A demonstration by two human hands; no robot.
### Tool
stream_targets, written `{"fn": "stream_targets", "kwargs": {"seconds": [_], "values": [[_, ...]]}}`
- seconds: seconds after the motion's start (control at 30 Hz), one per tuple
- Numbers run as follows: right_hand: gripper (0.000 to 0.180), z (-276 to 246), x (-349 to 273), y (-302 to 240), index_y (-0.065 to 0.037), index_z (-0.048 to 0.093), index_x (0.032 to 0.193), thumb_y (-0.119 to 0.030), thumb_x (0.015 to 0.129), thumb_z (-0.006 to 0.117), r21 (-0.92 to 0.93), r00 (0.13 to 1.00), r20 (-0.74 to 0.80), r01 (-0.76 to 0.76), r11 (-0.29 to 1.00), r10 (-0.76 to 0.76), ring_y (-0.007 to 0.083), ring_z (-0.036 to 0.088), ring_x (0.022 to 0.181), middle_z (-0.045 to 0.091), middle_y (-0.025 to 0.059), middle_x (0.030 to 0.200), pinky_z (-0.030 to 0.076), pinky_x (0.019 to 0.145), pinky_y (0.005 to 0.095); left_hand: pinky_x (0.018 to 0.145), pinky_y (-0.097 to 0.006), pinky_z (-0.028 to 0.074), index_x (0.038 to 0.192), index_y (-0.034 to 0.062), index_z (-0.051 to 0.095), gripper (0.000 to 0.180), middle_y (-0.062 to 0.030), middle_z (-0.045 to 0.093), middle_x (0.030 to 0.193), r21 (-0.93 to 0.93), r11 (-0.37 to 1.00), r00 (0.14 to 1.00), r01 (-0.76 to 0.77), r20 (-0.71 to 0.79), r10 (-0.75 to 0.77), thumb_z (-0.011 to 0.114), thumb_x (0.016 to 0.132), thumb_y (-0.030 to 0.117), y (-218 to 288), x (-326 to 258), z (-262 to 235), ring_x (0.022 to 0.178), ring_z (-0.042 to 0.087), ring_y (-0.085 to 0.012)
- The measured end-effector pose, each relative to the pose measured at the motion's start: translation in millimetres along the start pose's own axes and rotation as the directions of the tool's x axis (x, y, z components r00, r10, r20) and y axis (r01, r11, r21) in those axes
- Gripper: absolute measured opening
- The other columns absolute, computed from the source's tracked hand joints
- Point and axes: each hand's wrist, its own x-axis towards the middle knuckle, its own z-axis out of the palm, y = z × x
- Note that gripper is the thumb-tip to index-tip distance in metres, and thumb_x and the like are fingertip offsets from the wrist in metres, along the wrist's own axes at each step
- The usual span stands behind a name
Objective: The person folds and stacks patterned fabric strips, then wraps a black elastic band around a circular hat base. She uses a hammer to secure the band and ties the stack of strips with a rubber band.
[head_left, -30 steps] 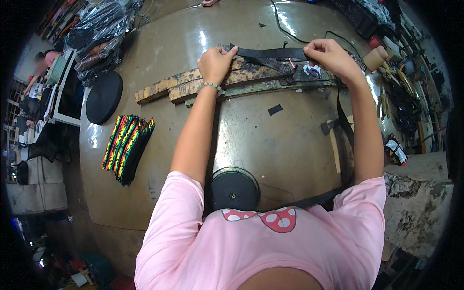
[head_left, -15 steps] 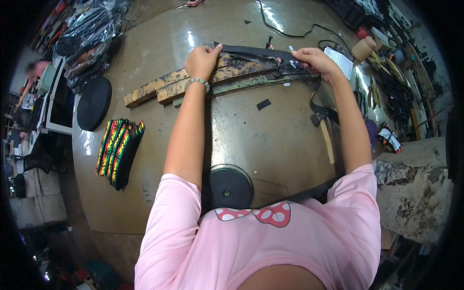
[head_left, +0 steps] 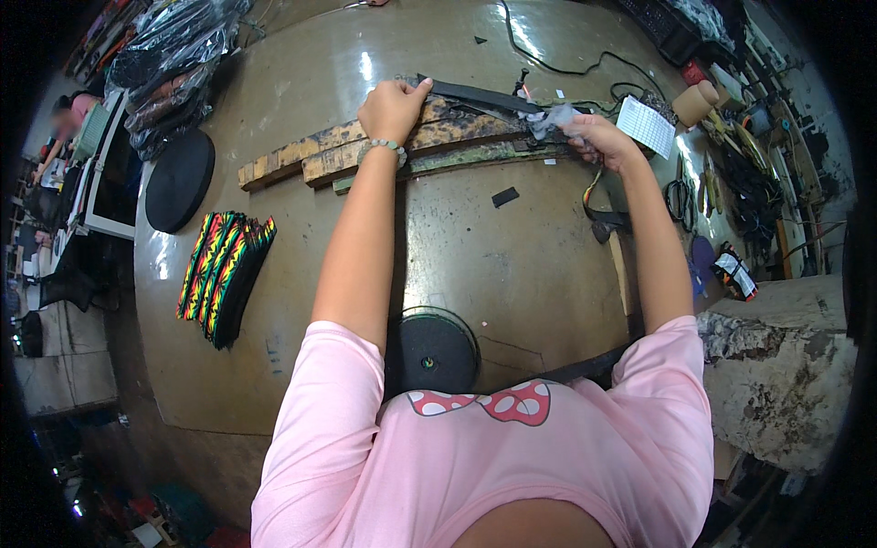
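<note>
A black strap (head_left: 480, 94) is stretched over a stack of stained wooden bars (head_left: 361, 151). At its left end my left hand (head_left: 393, 111), with a bead bracelet at the wrist, pinches it closed. By the other end, my closed right hand (head_left: 601, 139) grips the strap. A pale grey wisp like smoke (head_left: 553, 121) partly hides its fingertips and the strap end. From below this hand a strap length with coloured edging (head_left: 589, 194) hangs toward a hammer (head_left: 617, 260). A small black scrap (head_left: 505, 196) lies nearer me.
Left on the table lies a bundle of colourful patterned straps (head_left: 224, 279), near a black strap roll (head_left: 181, 181). Another black roll (head_left: 429, 356) is close to my body. A cable (head_left: 566, 68), white paper (head_left: 645, 126) and scissors (head_left: 679, 201) lie right. Another person (head_left: 73, 123) is far left.
My right hand has moved slightly toward me and to the right. A grey wisp now appears at the strap's right end. My left hand keeps its grip, slightly farther right.
</note>
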Motion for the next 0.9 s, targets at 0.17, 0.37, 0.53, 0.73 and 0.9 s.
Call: {"fn": "stream_targets", "kwargs": {"seconds": [0.17, 0.37, 0.53, 0.73, 0.9], "values": [[0.027, -4, 8, 4, -0.017, 0.055, 0.079, -0.04, 0.087, 0.067, 0.024, 0.998, 0.041, -0.046, 0.999, 0.045, 0.0041, 0.031, 0.049, 0.041, -0.0083, 0.063, 0.021, 0.044, 0.0212, 0.062, -0.038, 0.049, 0.068, 0.0112, 0.072, 0.045, -0.0119, 0.067, 0.066, 0.01, 1.0, 1.0, -0.007, -0.013, 0.007, 0.065, 0.076, 0.055, 0, 1, 0, 0.067, 0.065, -0.0305], [0.03, -10, 9, 1, -0.015, 0.057, 0.073, -0.041, 0.087, 0.067, -0.066, 0.99, 0.14, -0.025, 0.997, 0.035, 0.0041, 0.034, 0.05, 0.041, -0.0077, 0.058, 0.023, 0.044, 0.0219, 0.064, -0.04, 0.05, 0.07, 0.01, 0.071, 0.044, -0.0147, 0.068, 0.07, -0.011, 1.0, 0.999, -0.013, -0.032, 0.013, 0.065, 0.076, 0.053, -1, 0, 3, 0.07, 0.065, -0.0338], [0.03, 4, -24, -56, -0.007, 0.067, 0.079, -0.034, 0.088, 0.065, -0.362, 0.895, -0.278, 0.239, 0.901, -0.349, 0.0055, 0.047, 0.054, 0.056, -0.0021, 0.062, 0.035, 0.05, 0.0222, 0.065, -0.039, 0.049, 0.076, 0.0103, 0.073, 0.049, -0.0114, 0.068, 0.07, -0.039, 0.998, 0.999, -0.041, 0.009, 0.042, 0.063, 0.078, 0.058, -7, 3, 1, 0.07, 0.066, -0.0293], [0.028, 116, 5, -123, -0.002, 0.071, 0.092, -0.029, 0.087, 0.063, -0.482, 0.718, -0.145, 0.55, 0.682, -0.681, 0.0247, 0.068, 0.071, 0.07, 0.0154, 0.078, 0.052, 0.068, 0.0364, 0.06, -0.033, 0.045, 0.079, 0.0077, 0.071, 0.043, -0.0055, 0.066, 0.067, -0.127, 0.988, 0.976, -0.083, 0.191, 0.107, 0.064, 0.081, 0.05, -28, 10, -10, 0.062, 0.061, -0.0192], [0.027, 149, 84, -112, -0.004, 0.071, 0.097, -0.025, 0.081, 0.067, -0.671, 0.908, -0.262, 0.072, 0.738, -0.327, 0.0369, 0.064, 0.099, 0.067, 0.0212, 0.103, 0.051, 0.085, 0.0424, 0.066, -0.038, 0.049, 0.073, 0.0101, 0.069, 0.039, -0.0107, 0.068, 0.073, -0.075, 0.996, 0.976, -0.054, 0.207, 0.068, 0.058, 0.078, 0.047, -24, 15, -12, 0.074, 0.065, -0.0307]]}}
